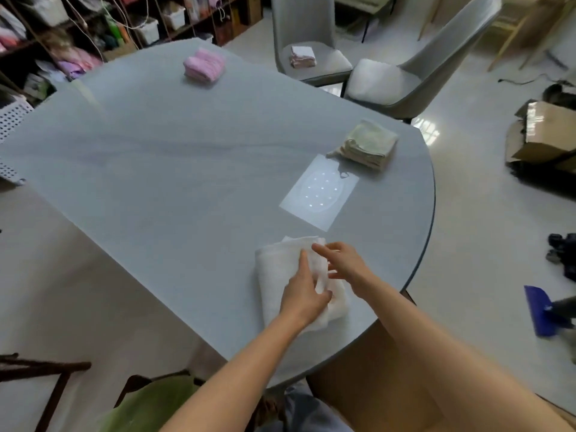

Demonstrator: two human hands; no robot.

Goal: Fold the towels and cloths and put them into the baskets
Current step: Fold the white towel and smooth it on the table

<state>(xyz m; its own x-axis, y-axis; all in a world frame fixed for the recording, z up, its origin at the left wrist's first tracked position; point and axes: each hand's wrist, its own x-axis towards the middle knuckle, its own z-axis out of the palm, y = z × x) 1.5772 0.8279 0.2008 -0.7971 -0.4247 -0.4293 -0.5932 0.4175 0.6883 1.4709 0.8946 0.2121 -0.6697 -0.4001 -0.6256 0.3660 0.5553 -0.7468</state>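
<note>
The left hand (pixel 300 293) lies on a folded white towel (pixel 280 275), its index finger extended flat along the cloth and its thumb pressed into a raised fold near the towel's lower right; whether the remaining fingers pinch that fold cannot be told. The right hand (pixel 341 261) hovers at the towel's right edge with fingers straight and spread, the index finger pointing toward the upper left of the frame; it grips nothing. The white towel sits in the lower centre-right of the frame, near the curved edge of the grey table (pixel 156 182).

Above the towel, a bright rectangular patch of reflected light (pixel 319 191) marks the tabletop. Just beyond it, right of centre, lies a stack of folded pale green cloths (pixel 366 144). A folded pink towel (pixel 204 67) rests near the table's far edge, upper centre. In the upper right, a grey chair (pixel 307 39) carries a small folded pinkish cloth pile (pixel 302 56) on its seat; a second grey chair (pixel 414 63) stands beside it. A white perforated basket (pixel 11 120) shows at the left edge.
</note>
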